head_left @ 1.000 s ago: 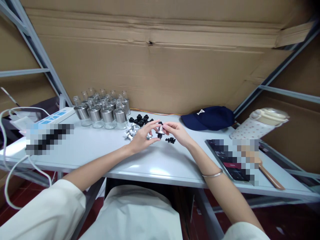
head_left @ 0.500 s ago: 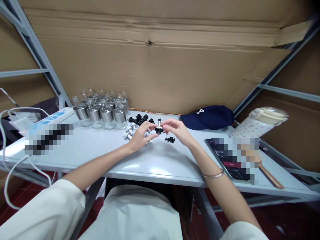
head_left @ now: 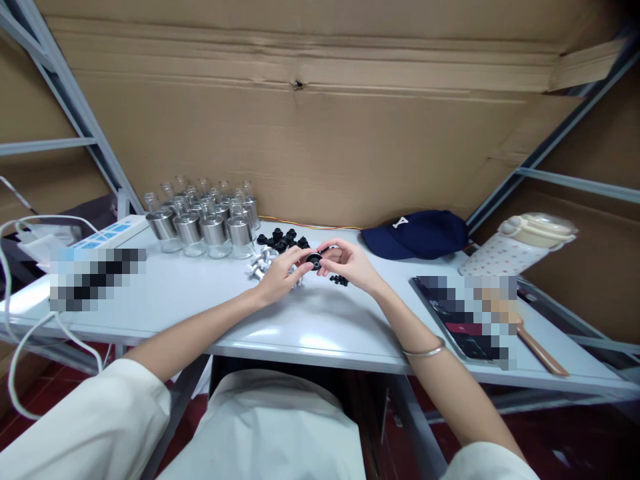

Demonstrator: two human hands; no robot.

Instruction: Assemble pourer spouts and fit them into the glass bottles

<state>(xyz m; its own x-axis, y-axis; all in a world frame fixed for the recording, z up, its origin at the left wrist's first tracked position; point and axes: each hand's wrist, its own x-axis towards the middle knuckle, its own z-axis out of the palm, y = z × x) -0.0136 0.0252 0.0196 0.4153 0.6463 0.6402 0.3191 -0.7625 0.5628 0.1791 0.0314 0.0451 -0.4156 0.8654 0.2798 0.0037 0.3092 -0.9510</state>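
Observation:
Above the middle of the table, both hands pinch a bottle pour spout [head_left: 315, 261]. Its round black underside, with a small ring at the centre, faces me; its silver top is turned away. My left hand [head_left: 283, 275] grips the left rim between thumb and fingers. On the right rim, my right hand [head_left: 354, 265] is closed with its thumb and fingertips. Silver-white spout pieces [head_left: 260, 264] lie in a pile beside my left hand, partly hidden by it. Behind it are several black stoppers [head_left: 280, 239]. Small black plugs [head_left: 340, 280] are under my right hand.
Several glass bottles with steel sleeves [head_left: 215, 230] stand at the back left. A power strip [head_left: 117, 233] with white cables is on the far left. Right of my hands are a navy cap [head_left: 415, 235], a phone [head_left: 463, 330], a wooden utensil [head_left: 543, 350] and a dotted bottle [head_left: 510, 252].
The pour spout has been tipped from upright, so its black underside now faces me. Both hands stay on it, and the right fingers have shifted along its rim.

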